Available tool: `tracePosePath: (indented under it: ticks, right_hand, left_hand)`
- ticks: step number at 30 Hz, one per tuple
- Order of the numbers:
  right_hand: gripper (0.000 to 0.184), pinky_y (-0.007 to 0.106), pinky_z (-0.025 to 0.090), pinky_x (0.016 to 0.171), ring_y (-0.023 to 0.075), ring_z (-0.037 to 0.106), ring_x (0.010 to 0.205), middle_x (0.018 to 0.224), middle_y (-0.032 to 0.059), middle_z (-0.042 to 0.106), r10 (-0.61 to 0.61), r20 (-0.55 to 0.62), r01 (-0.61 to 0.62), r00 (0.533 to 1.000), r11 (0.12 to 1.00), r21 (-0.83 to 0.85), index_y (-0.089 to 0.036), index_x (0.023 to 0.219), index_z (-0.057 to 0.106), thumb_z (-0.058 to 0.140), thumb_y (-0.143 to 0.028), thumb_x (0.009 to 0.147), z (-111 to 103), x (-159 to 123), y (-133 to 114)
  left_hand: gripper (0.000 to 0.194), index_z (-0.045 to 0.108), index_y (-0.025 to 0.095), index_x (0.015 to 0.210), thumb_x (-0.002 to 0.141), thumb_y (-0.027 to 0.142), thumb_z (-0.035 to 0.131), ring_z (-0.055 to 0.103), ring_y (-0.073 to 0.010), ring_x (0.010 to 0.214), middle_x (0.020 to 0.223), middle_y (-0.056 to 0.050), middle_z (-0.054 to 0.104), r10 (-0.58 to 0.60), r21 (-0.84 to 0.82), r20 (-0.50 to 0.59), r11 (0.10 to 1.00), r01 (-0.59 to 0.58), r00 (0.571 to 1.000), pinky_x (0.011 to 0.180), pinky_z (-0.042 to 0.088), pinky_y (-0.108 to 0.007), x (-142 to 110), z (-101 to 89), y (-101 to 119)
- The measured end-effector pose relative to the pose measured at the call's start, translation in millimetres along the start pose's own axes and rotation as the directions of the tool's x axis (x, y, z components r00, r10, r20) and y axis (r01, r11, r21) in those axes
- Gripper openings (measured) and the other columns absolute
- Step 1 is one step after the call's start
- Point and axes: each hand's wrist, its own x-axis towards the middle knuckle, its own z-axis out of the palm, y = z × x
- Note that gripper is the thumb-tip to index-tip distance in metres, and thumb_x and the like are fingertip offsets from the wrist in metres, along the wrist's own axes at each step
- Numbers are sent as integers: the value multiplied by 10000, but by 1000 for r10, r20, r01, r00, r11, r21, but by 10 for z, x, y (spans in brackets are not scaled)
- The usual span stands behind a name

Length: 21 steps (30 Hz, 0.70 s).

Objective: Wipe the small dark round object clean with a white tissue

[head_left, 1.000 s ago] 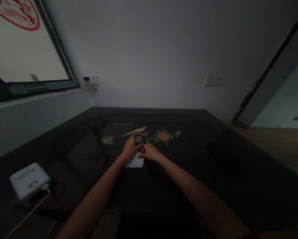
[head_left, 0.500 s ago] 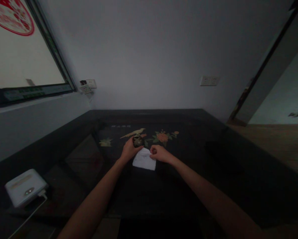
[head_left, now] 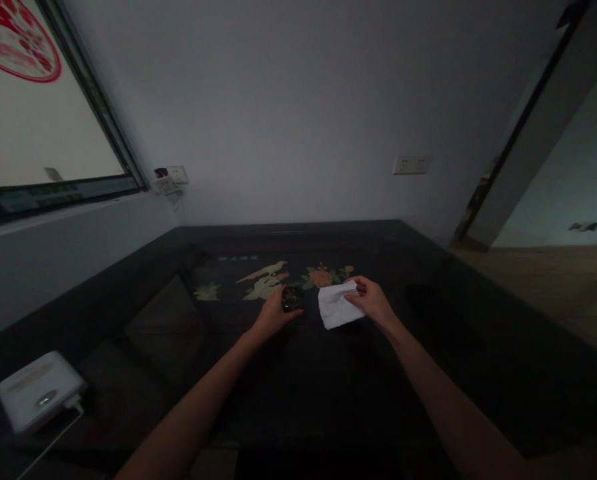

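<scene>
My left hand (head_left: 273, 315) grips a small dark round object (head_left: 292, 299) and holds it low over the dark tabletop (head_left: 328, 387). To its right, my right hand (head_left: 371, 300) pinches a crumpled white tissue (head_left: 336, 307) and holds it just above the table. The two hands are apart, with a gap between the dark object and the tissue. The room is dim, so what the dark object is cannot be made out.
The tabletop carries a painted bird and flower design (head_left: 298, 277). A white box with a cable (head_left: 36, 397) sits at the near left edge. A window (head_left: 38, 140) is on the left, wall sockets (head_left: 171, 179) behind, a doorway and wooden floor (head_left: 553, 267) to the right.
My right hand has lifted the white tissue from beneath the dark object and carried it to the right. My left hand stayed near the painted design, holding the dark object.
</scene>
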Motion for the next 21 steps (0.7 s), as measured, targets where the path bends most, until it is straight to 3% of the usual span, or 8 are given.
tracePosePath:
  ticks: [3,6,10,14,17,21]
  right_hand:
    - [484,296,496,737,199,658,858,979,108,688,-46,-89,48,995,998,28,-117,1069,588,570,-112,585,22,13,-44]
    - [618,313,488,760,192,647,834,963,93,691,-141,-176,127,974,988,-88,-119,1255,525,500,-90,639,48,-25,-161]
    - [560,337,474,783,198,607,807,923,82,664,-303,-243,217,921,921,-324,-154,1281,546,467,-125,727,119,-111,-273]
    - [459,347,458,826,213,566,870,938,83,640,-347,-171,252,922,874,-416,-198,1162,644,458,-109,751,300,-204,-207]
    - [405,377,433,891,237,526,960,913,68,671,-314,-34,273,949,870,-411,-213,982,717,467,-47,711,427,-254,-115]
    - [431,394,403,955,227,523,1031,980,55,651,-250,4,232,968,895,-381,-236,887,729,452,4,660,472,-264,-37]
  left_hand:
    - [774,415,146,1326,667,422,713,479,-309,1230,1323,-181,507,63,-9,45,998,-62,997,1039,358,-452,-61,57,150]
    - [843,408,114,1341,632,435,732,461,-338,1243,1323,-210,502,42,-21,112,999,-40,993,1042,343,-470,-96,91,306]
    - [945,453,158,1324,496,436,813,459,-373,1236,1330,-195,507,58,-74,184,996,-45,981,1036,338,-499,-61,111,399]
    - [894,483,186,1292,494,407,820,504,-354,1185,1257,-160,570,45,-99,160,995,-29,986,1001,372,-490,-38,157,364]
    - [863,483,167,1283,521,405,812,518,-337,1164,1227,-162,582,57,-70,116,996,-49,992,982,388,-474,-67,196,325]
    - [882,478,162,1284,518,439,815,515,-335,1160,1246,-168,565,67,-13,101,998,-66,993,986,381,-474,-88,188,317]
